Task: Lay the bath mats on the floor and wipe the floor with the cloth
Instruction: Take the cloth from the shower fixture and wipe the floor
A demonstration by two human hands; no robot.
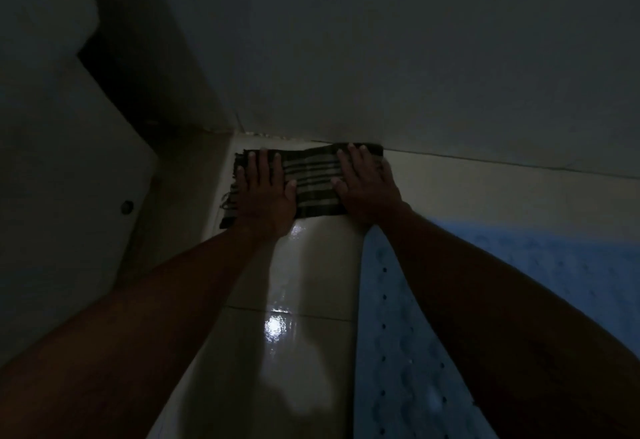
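Observation:
A dark striped cloth [313, 178] with a fringed left end lies flat on the glossy pale tiled floor [304, 282], close to the base of the wall. My left hand [265, 192] presses flat on the cloth's left part, fingers spread. My right hand [363, 185] presses flat on its right part, fingertips near the wall. A light blue bath mat [408, 352] with small holes and a wavy texture lies on the floor at the right, partly under my right forearm.
A plain wall [381, 57] rises just beyond the cloth. At the left stands a dark door frame [156, 92] and a pale panel with a round knob [127, 207]. The room is dim; a light glare shows on the wet tiles.

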